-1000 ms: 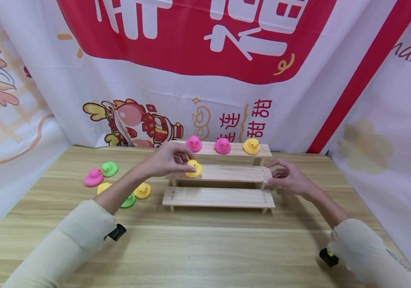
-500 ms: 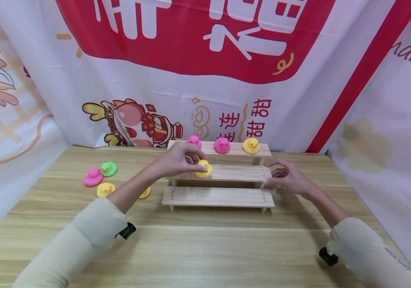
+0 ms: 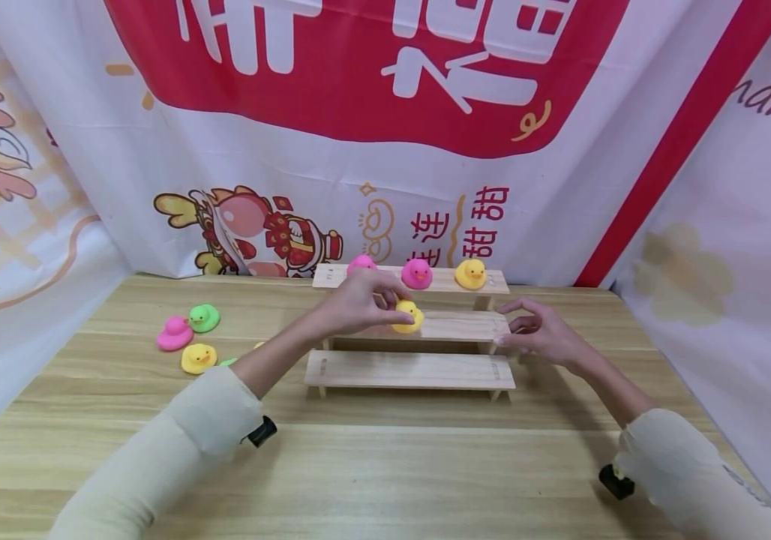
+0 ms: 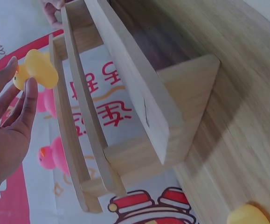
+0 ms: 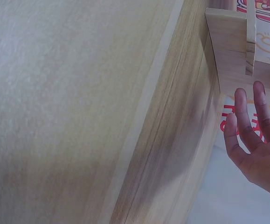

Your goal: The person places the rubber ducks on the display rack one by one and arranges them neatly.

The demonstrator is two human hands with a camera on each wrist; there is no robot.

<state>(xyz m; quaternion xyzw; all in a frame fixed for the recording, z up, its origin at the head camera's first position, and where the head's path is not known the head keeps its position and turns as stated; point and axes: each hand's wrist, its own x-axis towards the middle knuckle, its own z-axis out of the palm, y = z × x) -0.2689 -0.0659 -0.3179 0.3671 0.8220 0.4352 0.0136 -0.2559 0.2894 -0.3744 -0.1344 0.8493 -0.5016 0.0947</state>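
My left hand [image 3: 367, 300] pinches a yellow rubber duck [image 3: 409, 316] between thumb and fingers, over the middle step of a three-tier wooden display stand [image 3: 409, 367]. In the left wrist view the held duck [image 4: 38, 70] appears tilted by the camera angle. Whether its base touches the step cannot be told. My right hand [image 3: 542, 336] grips the right end of the middle step with thumb and index finger; its other fingers [image 5: 249, 130] are loosely spread beside the stand. On the top step sit a pink duck [image 3: 361, 262], partly hidden, another pink duck [image 3: 417, 274] and a yellow duck [image 3: 470, 274].
Left of the stand on the wooden table [image 3: 372, 472] lie a pink duck [image 3: 175, 333], a green duck [image 3: 205, 318] and a yellow duck [image 3: 199, 358]. Others are mostly hidden behind my left forearm. A printed cloth [image 3: 277, 165] hangs close behind the stand.
My left hand has carried the yellow duck rightward along the middle step, from near its left end to about the middle. My right hand has stayed in place.
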